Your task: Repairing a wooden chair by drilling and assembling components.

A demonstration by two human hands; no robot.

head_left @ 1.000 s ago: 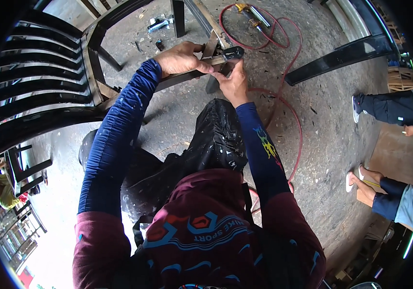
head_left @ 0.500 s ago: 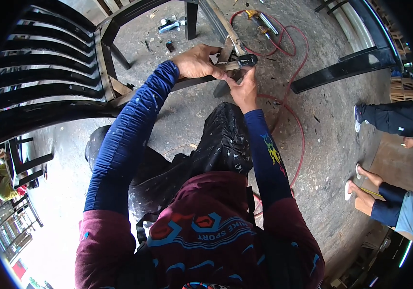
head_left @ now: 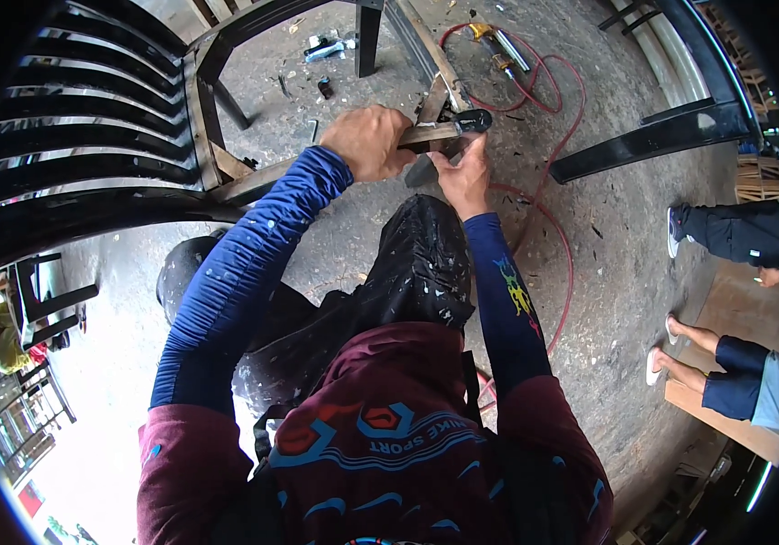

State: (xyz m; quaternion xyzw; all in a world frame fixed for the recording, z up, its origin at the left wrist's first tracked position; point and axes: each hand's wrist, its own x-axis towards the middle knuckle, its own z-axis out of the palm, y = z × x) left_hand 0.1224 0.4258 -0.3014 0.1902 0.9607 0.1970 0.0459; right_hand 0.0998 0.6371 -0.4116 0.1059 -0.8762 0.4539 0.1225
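Note:
A black wooden chair frame stands before me, its slatted back (head_left: 89,118) on the left and its seat opening bare. My left hand (head_left: 367,143) is curled over the near seat rail (head_left: 267,180), close to the corner; its fingertips are hidden behind the rail. Just right of it, my right hand (head_left: 466,177) grips the same corner from below, its thumb and fingers closed under a rounded black end (head_left: 474,121). Bare wood shows along the rail's top there. A wooden corner brace (head_left: 432,100) sits just beyond my hands. Beneath the corner a dark leg (head_left: 421,173) points down.
A red hose (head_left: 571,263) loops over the concrete floor, with yellow-and-silver tools (head_left: 501,45) inside its coil. Small blue and black items (head_left: 326,50) lie beyond the rail. Another black furniture frame (head_left: 653,136) reaches in from the right. People (head_left: 725,372) are at the right edge.
My left hand has shifted slightly back from the corner and curled more, its thumb drawn away from my right hand. The right hand stays at the corner.

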